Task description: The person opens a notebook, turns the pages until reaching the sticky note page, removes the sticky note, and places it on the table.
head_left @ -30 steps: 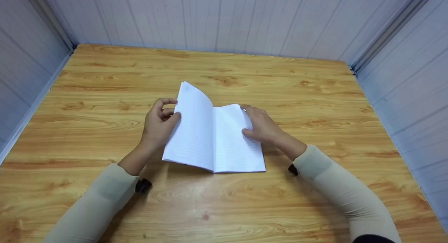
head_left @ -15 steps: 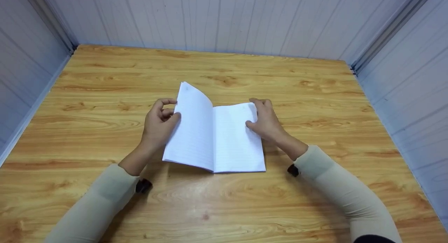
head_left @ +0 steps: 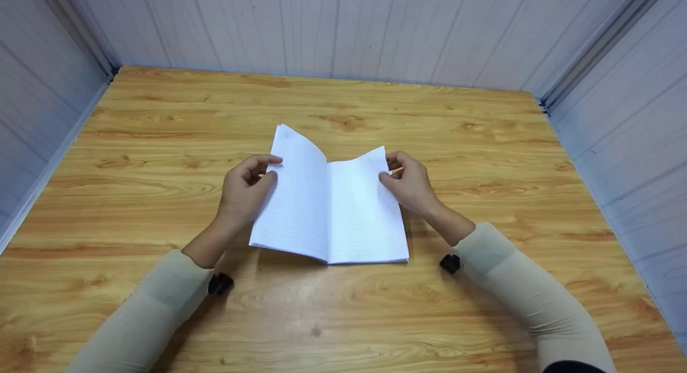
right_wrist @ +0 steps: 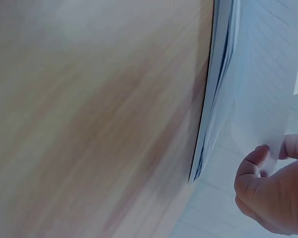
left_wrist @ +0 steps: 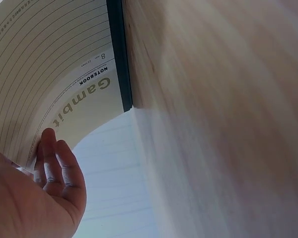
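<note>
An open notebook (head_left: 354,217) with white lined pages lies at the middle of the table, its spine running toward me. My left hand (head_left: 244,190) holds the raised left side by its outer edge, thumb over the page and fingers behind. The left wrist view shows the cream cover (left_wrist: 54,74) lettered "Gambit" and "NOTEBOOK", with a dark spine strip. My right hand (head_left: 412,186) pinches the upper outer edge of a right-hand page, whose top corner is lifted. In the right wrist view thumb and finger grip this page (right_wrist: 268,84), above the other leaves.
The wood-grain table (head_left: 343,319) spreads on all sides of the notebook. Pale panelled walls (head_left: 333,29) stand behind it and to the left and right. A small black object (head_left: 220,284) sits at each sleeve cuff.
My right hand has slid from the right page to its outer edge and taken hold of it, lifting the top corner. The left hand stays on the raised side, a finger now over its edge.
</note>
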Motion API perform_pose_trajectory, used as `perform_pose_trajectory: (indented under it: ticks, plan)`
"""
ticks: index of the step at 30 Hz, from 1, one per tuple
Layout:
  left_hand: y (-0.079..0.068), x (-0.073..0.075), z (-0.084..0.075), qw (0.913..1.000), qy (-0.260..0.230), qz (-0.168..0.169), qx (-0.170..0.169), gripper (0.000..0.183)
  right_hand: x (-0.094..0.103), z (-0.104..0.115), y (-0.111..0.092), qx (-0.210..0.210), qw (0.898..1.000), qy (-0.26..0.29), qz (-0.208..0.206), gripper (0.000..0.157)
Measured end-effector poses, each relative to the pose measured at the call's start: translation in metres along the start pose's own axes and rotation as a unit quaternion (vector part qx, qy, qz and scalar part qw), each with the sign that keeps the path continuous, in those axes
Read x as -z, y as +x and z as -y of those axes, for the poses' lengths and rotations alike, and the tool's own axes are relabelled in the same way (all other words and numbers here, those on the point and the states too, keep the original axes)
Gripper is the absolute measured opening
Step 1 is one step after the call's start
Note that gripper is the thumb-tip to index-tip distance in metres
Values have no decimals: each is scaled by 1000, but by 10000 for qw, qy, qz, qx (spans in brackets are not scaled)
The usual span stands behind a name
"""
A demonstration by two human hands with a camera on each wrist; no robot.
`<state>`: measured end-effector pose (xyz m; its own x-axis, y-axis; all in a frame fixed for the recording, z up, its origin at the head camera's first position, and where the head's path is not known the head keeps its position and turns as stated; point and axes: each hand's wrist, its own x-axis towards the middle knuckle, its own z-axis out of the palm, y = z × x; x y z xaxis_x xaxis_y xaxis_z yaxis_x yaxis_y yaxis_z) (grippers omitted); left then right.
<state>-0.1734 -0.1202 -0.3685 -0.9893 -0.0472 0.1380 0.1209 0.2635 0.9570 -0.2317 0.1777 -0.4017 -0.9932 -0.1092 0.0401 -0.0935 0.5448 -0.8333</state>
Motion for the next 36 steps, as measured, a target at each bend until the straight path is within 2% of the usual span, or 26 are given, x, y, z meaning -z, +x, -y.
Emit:
perform_pose_trajectory:
  ticks: [2,6,12,16,24,30,36]
  plan:
    - [0,0,-3,10000,40,7,4,27,0,0,-1,282,9996,-40,61,26]
    - [2,0,-1,9999,72,-8,116,29,-2,0,-5,740,9967,58,334,24]
    - [12,-1,24,9998,75,-58,186,29,-6,4,-12,1364,9871,-27,834,28]
    - [15,-1,34,9999,87,-69,118,28,-10,6,-15,1705,9780,-183,1190,30]
    - [15,-2,35,9999,74,-126,-51,28,-20,11,-19,2149,9573,-735,1787,41]
    - [14,-3,36,9998,93,-164,-3,28,-28,15,-23,2447,9373,-1559,1931,47]
    - [15,-3,36,9997,159,-179,-97,29,-36,21,-24,2684,9224,-1791,2120,52]
